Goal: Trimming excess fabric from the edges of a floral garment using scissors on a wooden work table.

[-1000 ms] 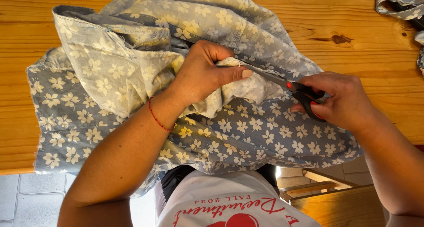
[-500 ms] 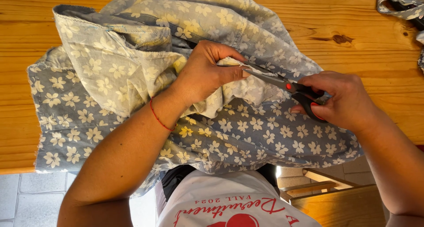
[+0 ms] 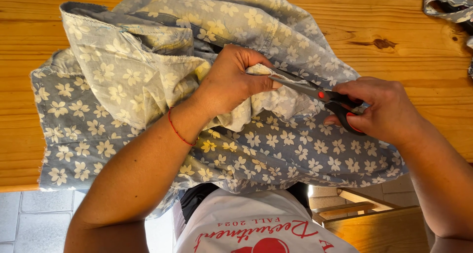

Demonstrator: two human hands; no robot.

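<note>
Floral fabric [image 3: 276,149], blue-grey w/ pale yellow-white flowers, lies bunched on the wooden surface [image 3: 419,41] right in front of the person, its near edge hanging off the surface over their lap. Part of it is flipped so the paler back side shows on the left.

The left hand [image 3: 231,80] is closed, pinching a fold of the fabric up near the middle. The right hand [image 3: 382,110] is closed around the black handles of the scissors [image 3: 315,90], fingers thru the loops. The blades look partly open, w/ the cloth edge between them, just beside the left thumb.

Step in hand, I think: cutting along a seam or edge of the fabric, mid-snip. The next move prob. needs the left hand to keep the fold tight & the blades to slide fwd a bit along the same line, not into the thumb.

The scissors' long way runs side to side, tilted a little: tips point left & slightly away from the person, handles to the right. The fabric's long way also runs left to right across the surface.

Further out: a red string bracelet [image 3: 180,132] on the left wrist, more cloth [image 3: 451,6] at the far right corner, and a tiled floor [image 3: 29,213] below the surface edge.
</note>
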